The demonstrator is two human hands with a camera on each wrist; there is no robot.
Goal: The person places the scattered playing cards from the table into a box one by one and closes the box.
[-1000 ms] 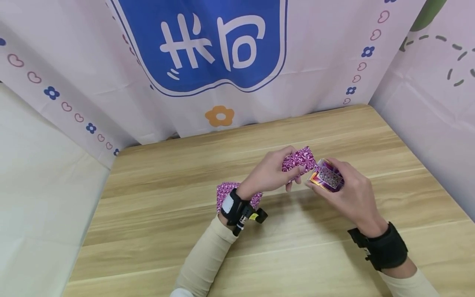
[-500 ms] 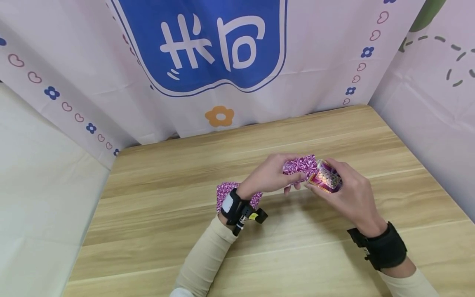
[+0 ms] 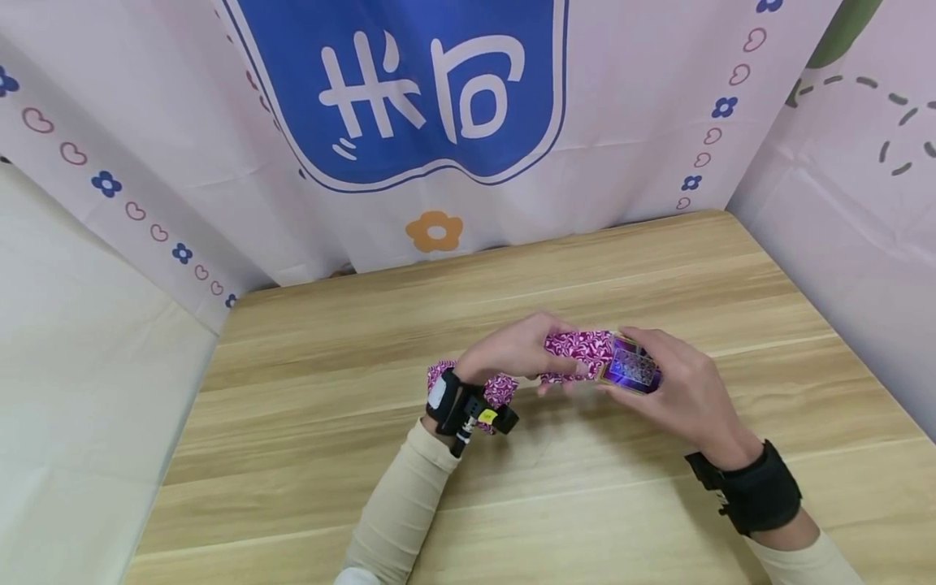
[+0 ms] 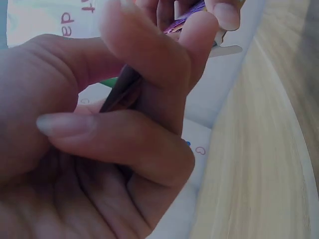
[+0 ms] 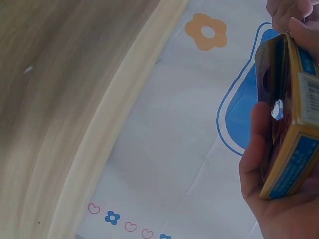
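Note:
My left hand pinches patterned purple-and-white cards between thumb and fingers. Only a dark sliver of their edge shows in the left wrist view. Opposite it, my right hand grips a small card box with a shiny purple front and gold trim. The cards' right edge comes right up to the box's left end. From the right wrist, the box shows a barcode and blue panels, with fingers curled under it. More matching cards lie on the table, partly hidden beneath my left wrist.
Both hands work above a wood-grain table. A white printed cloth with a blue emblem hangs along the back edge, and pale cloth walls stand at the left and right.
My left hand has come down and slightly left, levelling its cards in line with the box end. The box has tilted a little in my right hand, which otherwise stays nearly in place.

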